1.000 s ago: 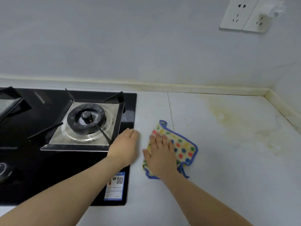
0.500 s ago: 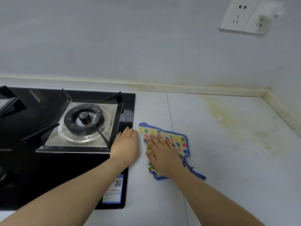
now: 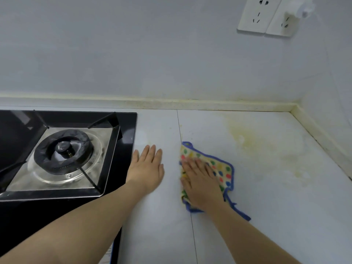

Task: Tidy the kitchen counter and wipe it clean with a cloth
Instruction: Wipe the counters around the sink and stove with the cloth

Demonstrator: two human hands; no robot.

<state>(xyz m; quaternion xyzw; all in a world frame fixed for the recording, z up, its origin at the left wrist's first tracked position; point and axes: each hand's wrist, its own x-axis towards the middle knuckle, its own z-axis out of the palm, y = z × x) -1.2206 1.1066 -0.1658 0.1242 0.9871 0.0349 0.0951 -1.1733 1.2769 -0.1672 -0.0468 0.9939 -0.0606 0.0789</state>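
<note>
The right hand (image 3: 202, 182) lies flat, fingers straight, pressing the cloth (image 3: 219, 168) onto the counter (image 3: 276, 206) to wipe. The left hand (image 3: 145, 169), open and empty, rests beside the stove (image 3: 57, 159), likely for support.

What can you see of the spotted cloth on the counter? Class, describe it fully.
The cloth is cream with red, green, blue and yellow dots and a blue stitched border; a blue strip trails from its near right corner. It looks like soft fabric, slightly rumpled, lying flat on the white counter with its left edge at the seam. The right hand presses flat on it, covering its left part.
</note>
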